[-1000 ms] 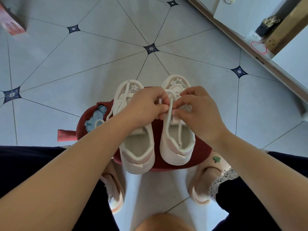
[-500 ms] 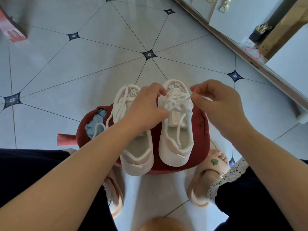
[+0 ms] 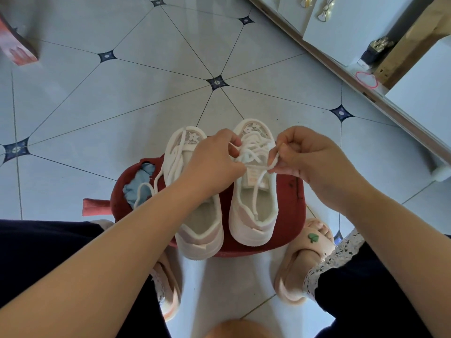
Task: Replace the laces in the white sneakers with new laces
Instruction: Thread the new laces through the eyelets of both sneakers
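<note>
Two white sneakers stand side by side, toes away from me, on a dark red stool (image 3: 289, 206). Over the right sneaker (image 3: 253, 215) my left hand (image 3: 214, 162) pinches a strand of its white lace (image 3: 251, 152) from the left. On the other side my right hand (image 3: 307, 154) pinches a lace strand near the eyelets. A loose lace end trails into that shoe's opening. The left sneaker (image 3: 195, 223) lies partly under my left forearm, and its lace (image 3: 146, 189) hangs off to the left.
A light blue cloth (image 3: 139, 181) lies on the stool's left side, with a red strip (image 3: 95, 207) sticking out below. My feet in pink slippers (image 3: 307, 259) flank the stool on a tiled floor. White cabinets (image 3: 366, 28) run along the right; a red box (image 3: 17, 47) sits far left.
My hands have moved apart across the right sneaker, drawing the lace strands out sideways. The right hand first went out to the right, then came back nearer the eyelets.
</note>
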Tool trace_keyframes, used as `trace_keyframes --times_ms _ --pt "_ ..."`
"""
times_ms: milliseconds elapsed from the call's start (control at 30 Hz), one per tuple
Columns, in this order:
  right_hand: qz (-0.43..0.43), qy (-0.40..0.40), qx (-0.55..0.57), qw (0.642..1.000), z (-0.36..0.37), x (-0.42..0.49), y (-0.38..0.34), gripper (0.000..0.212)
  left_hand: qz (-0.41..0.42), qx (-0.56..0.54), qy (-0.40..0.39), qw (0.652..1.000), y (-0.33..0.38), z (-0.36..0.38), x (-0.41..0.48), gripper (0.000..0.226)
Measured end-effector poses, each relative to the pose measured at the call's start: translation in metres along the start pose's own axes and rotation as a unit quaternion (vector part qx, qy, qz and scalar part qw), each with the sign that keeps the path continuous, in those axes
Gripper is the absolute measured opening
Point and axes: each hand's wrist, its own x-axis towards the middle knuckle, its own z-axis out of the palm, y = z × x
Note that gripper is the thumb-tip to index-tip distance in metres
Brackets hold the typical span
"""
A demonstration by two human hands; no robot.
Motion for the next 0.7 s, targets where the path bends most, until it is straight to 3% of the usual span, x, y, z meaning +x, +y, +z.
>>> trace_keyframes --times_ms 67,133,233,333,433,500,700 --pt "0.026 -0.114 -0.178 0.977 -0.003 -0.002 -0.003 0.01 -0.004 -0.004 -0.003 1.0 -0.001 -0.001 0.0 0.035" --pt "0.041 -0.126 -0.276 0.952 -0.005 -0.002 -0.003 0.007 -0.009 -0.007 -0.014 1.0 -0.003 -0.002 0.001 0.034" --pt "0.06 0.017 -0.219 0.974 -0.009 0.008 0.002 0.007 -0.02 -0.016 -0.032 0.999 -0.003 -0.002 0.002 0.027" --pt "0.063 0.126 -0.262 0.955 -0.014 0.021 0.014 0.009 -0.032 -0.039 -0.044 0.998 0.0 -0.003 0.004 0.02" --pt "0.08 0.137 -0.258 0.953 -0.01 0.03 0.028 0.021 -0.041 -0.054 -0.009 0.998 0.004 -0.002 0.009 0.005" --pt "0.09 0.132 -0.228 0.961 -0.006 0.035 0.034 0.025 -0.044 -0.076 0.019 0.996 0.003 0.003 0.014 0.013" --pt "0.09 0.138 -0.145 0.976 -0.008 0.043 0.044 0.007 -0.042 -0.058 0.017 0.997 0.001 0.01 0.026 0.021"
